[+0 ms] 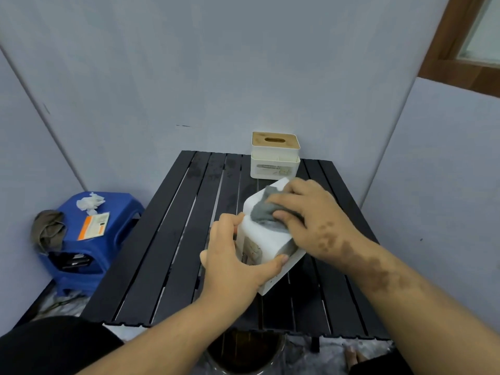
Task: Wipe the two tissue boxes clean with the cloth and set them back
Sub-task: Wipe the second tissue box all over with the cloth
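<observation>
A white tissue box (266,236) is tilted on its side above the middle of the black slatted table (173,239). My left hand (232,261) grips its near end, thumb along the front face. My right hand (305,212) presses a grey cloth (261,212) onto the box's upturned white surface. A second white tissue box (274,155) with a wooden slotted lid stands upright at the table's far edge, apart from both hands.
A blue plastic stool (92,239) stands left of the table, carrying a crumpled tissue (90,203), an orange-and-white packet (94,224) and a brown rag (48,231). Grey walls close in behind and on both sides. A round bin (243,353) sits under the table's near edge.
</observation>
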A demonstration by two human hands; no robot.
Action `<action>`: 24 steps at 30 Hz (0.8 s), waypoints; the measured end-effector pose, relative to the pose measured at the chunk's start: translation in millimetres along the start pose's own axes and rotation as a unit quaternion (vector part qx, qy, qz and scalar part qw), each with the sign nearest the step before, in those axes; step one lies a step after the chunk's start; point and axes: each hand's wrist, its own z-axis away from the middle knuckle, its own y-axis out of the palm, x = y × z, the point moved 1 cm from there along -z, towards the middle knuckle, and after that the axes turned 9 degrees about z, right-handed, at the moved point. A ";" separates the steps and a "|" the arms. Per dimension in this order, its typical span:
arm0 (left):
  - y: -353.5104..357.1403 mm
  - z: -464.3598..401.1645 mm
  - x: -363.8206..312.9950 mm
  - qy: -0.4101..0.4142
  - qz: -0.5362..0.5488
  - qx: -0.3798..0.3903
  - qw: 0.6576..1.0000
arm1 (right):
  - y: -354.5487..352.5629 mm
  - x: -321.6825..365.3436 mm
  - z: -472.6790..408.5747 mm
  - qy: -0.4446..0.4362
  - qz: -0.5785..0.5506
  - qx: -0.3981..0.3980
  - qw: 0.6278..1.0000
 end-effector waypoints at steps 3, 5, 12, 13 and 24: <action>0.5 0.2 -0.5 -0.005 -0.001 0.002 1.000 | -0.7 -16.1 -9.7 0.041 -0.013 -0.007 0.999; 0.9 0.7 -1.5 -0.009 0.004 0.000 1.000 | -1.2 -41.7 -14.8 0.150 -0.022 -0.023 0.988; 1.9 3.4 0.0 -0.005 0.012 -0.012 1.000 | 8.0 -0.1 -19.8 0.101 0.095 0.005 0.990; 1.9 3.6 0.1 -0.003 0.011 -0.011 1.000 | 7.5 2.4 -22.6 0.081 0.056 0.019 0.995; 2.7 2.8 -1.3 0.003 0.014 -0.002 1.000 | 6.1 10.8 -35.3 0.058 0.016 0.046 0.997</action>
